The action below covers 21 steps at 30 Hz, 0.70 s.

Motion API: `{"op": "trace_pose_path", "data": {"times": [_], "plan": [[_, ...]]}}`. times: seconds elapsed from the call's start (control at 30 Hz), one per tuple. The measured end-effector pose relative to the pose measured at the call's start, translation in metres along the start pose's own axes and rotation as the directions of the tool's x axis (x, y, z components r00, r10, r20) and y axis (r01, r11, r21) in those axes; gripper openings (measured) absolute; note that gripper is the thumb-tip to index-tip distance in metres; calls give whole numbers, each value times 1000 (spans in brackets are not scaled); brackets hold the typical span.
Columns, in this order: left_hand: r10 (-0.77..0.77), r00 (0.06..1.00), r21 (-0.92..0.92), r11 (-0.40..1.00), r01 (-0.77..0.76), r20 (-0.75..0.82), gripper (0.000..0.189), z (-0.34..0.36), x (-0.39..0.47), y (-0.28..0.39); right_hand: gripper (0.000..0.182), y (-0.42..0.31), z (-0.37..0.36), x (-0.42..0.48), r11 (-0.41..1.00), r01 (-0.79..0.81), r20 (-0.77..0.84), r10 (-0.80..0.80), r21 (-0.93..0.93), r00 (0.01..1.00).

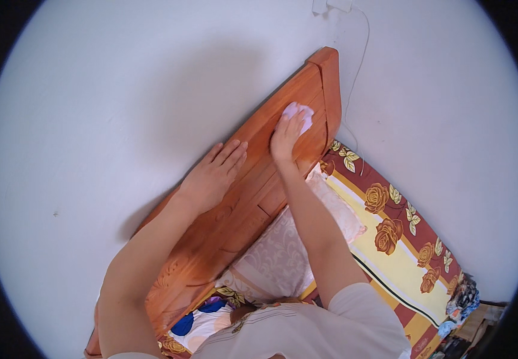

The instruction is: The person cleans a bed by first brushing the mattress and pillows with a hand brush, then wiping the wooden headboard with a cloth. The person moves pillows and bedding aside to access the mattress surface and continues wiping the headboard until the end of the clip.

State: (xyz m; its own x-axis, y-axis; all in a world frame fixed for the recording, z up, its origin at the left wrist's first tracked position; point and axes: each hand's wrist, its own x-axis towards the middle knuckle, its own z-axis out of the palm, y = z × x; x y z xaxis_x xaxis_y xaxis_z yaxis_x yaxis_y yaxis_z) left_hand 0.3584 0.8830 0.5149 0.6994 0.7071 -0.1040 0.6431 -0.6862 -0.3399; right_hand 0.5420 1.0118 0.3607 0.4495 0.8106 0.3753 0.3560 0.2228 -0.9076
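Observation:
A carved wooden headboard (250, 188) runs diagonally before me, its top edge beside the white wall. My right hand (287, 132) presses a pale pink cloth (305, 117) flat against the panel near its upper right end. Part of the cloth is hidden beneath the fingers. Farther left, my left hand (212, 179) rests on the top edge of the headboard, fingers stretched out, with nothing in it. Below the panel a patterned pillow (272, 256) leans at the head of the bed, partly behind my right forearm.
The bed carries a rose-patterned sheet (387, 235) and a second pale pillow (335, 202). A white cable (361, 58) hangs down the wall (429, 112) from a socket at the top. Bundled cloth items (463, 298) lie at the bed's far right corner.

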Motion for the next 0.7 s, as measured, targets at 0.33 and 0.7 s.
{"op": "trace_pose_path", "data": {"times": [0.33, 0.7], "plan": [[-17, 996, 14, 1000, 15, 90, 55, -3, -4, -2, 60, 89, 4, 48, 968, -243, -99, 249, 68, 963], [-22, 996, 11, 1000, 21, 87, 56, -4, -3, 0, 57, 119, -34, -44, 866, -409, 136, 386, 288, 912]]}}
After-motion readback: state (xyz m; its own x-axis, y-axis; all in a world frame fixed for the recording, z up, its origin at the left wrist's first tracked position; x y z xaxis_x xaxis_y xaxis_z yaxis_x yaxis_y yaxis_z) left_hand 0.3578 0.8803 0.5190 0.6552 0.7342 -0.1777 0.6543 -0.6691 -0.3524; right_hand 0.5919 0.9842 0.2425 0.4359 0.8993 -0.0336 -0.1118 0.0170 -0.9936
